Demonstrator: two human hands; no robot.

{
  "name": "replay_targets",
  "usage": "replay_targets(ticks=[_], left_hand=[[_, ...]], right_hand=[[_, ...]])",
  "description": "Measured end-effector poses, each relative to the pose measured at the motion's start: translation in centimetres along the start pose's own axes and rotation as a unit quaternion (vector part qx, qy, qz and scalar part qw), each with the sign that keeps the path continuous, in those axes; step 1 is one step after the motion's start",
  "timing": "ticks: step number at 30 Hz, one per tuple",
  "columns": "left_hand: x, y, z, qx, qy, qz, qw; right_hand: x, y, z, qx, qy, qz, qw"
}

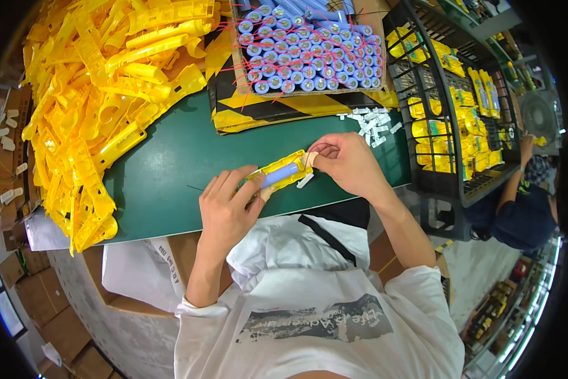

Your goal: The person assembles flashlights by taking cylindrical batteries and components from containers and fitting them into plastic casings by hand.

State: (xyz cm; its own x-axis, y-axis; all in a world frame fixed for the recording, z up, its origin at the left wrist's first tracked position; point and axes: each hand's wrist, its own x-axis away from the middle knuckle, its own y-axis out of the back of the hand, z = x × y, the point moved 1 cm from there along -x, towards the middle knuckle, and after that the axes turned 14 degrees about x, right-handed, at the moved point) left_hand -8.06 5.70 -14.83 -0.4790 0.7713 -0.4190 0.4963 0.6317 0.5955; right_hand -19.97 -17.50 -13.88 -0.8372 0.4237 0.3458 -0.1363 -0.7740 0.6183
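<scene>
Both hands [284, 183] on yellow casing [279, 173]

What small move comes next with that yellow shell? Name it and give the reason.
Probably press the blue cell fully down into the yellow shell. The left hand steadies the shell on the green table, while the right hand pinches at its far end, where the cell sits.

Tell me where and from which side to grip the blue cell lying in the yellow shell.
Grip the blue cell across its bare middle, from above. It lies lengthwise in the open-topped yellow shell; the left hand and right hand cover the shell's ends, so probably only the top is free.
</scene>
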Motion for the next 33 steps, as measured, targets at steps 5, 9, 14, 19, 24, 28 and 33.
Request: replay_targets(ticks=[5, 9, 14, 19, 24, 28, 33], left_hand=[[0.5, -0.1, 0.4, 0.003, -0.008, -0.028, 1.0], [0.3, -0.1, 0.4, 0.005, -0.017, -0.03, 0.999], [0.6, -0.1, 0.7, 0.004, -0.014, -0.032, 0.999], [0.4, -0.2, 0.5, 0.007, -0.013, -0.03, 0.999], [0.8, -0.1, 0.4, -0.002, -0.016, -0.037, 0.999], [0.5, -0.3, 0.2, -0.004, -0.017, -0.028, 0.999], [0.9, -0.1, 0.3, 0.001, -0.019, -0.015, 1.0]], right_hand=[[2.3, -0.7, 1.1, -0.08, 0.043, -0.139, 0.986], [5.6, -2.1, 1.2, 0.045, 0.056, -0.167, 0.983], [5.0, -4.1, 0.1, 0.028, 0.013, -0.146, 0.989], [3.7, -1.8, -1.1, -0.082, 0.076, -0.171, 0.979], [0.9, 0.0, -0.3, -0.161, 0.098, -0.019, 0.982], [-0.8, 1.6, -0.3, -0.009, 0.134, 0.016, 0.991], [-2.4, 2.3, 0.8, 0.054, 0.1, 0.096, 0.989]])
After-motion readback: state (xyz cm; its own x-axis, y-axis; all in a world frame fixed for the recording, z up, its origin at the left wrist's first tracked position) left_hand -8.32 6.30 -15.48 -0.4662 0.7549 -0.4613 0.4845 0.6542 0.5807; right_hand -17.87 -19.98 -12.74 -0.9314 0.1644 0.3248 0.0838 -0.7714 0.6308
